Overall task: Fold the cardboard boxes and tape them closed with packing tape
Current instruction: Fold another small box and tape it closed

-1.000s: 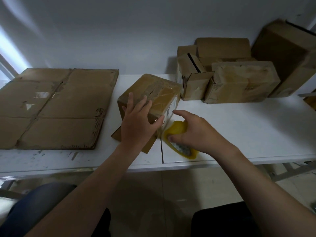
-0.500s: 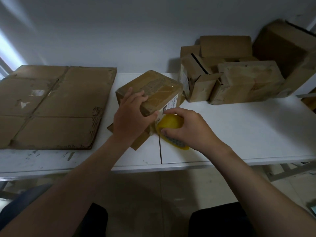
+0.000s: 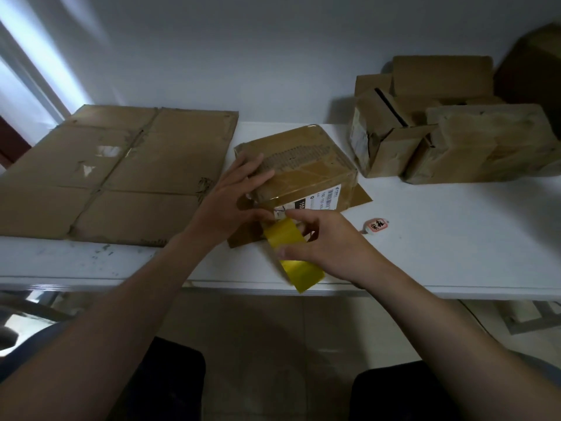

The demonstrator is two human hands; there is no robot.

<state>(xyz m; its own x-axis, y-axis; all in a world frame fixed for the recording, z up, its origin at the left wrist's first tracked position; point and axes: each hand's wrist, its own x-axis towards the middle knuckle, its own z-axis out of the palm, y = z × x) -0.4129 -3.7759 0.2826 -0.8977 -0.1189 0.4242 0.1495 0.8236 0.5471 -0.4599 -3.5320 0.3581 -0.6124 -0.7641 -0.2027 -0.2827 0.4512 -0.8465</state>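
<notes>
A small brown cardboard box (image 3: 303, 165) with a white shipping label stands in the middle of the white table (image 3: 455, 253), its lower flaps splayed out. My left hand (image 3: 230, 202) rests on the box's near left corner with the fingers spread over the top. My right hand (image 3: 321, 241) grips a yellow roll of packing tape (image 3: 291, 253) just in front of the box, thumb and forefinger up against the box's near face. Part of the roll is hidden under the palm.
A large flattened cardboard sheet (image 3: 115, 174) covers the table's left side. Several folded boxes (image 3: 449, 129) are stacked at the back right against the wall. A small pink and white tag-like object (image 3: 375, 225) lies to the right of the box.
My right hand has lifted the tape roll off the table and brought it up to the box's near face. My left hand slid to the near left corner. The small tag has come into view.
</notes>
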